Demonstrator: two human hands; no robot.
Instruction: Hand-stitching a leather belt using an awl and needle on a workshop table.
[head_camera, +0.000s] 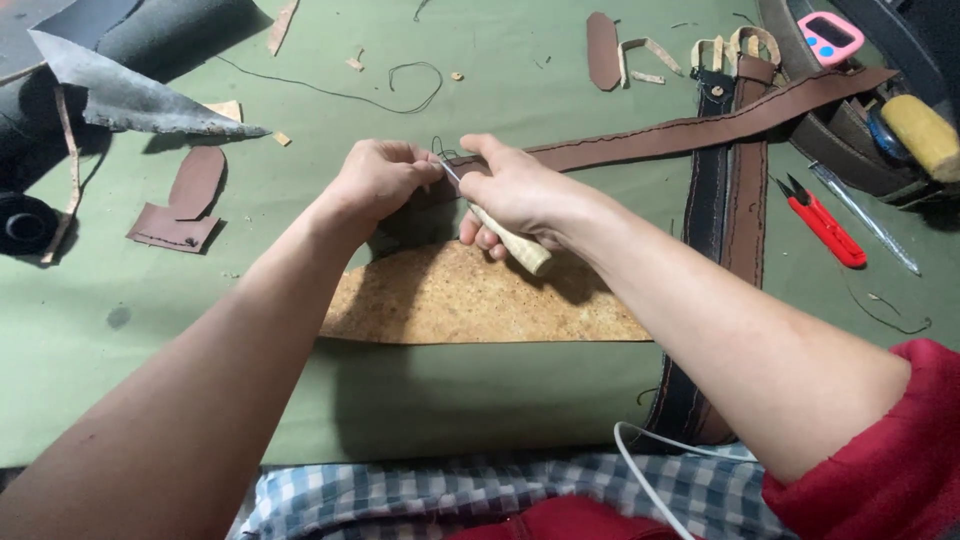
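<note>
Near the middle of the frame the left hand is closed, its grip pinching the near end of a long brown leather strap that runs from the hands up toward the upper right. Just beside it, the right hand is wrapped in a tight grip around a tool with a pale wooden handle, whose thin metal tip meets the strap where the two hands come together; a dark thread loops up just above the fingers. Below the hands a flat cork-coloured sheet lies on the green tabletop. To the right, two dark belts lie side by side, running from the top of the frame down to the lower edge of the tabletop, and the strap crosses over them. Red thread snips lie right of the belts, with a slim pen-like tool beside them. At the upper right stands a small pink timer. On the left lie brown leather scraps, and a grey piece of leather juts from the upper left corner.
</note>
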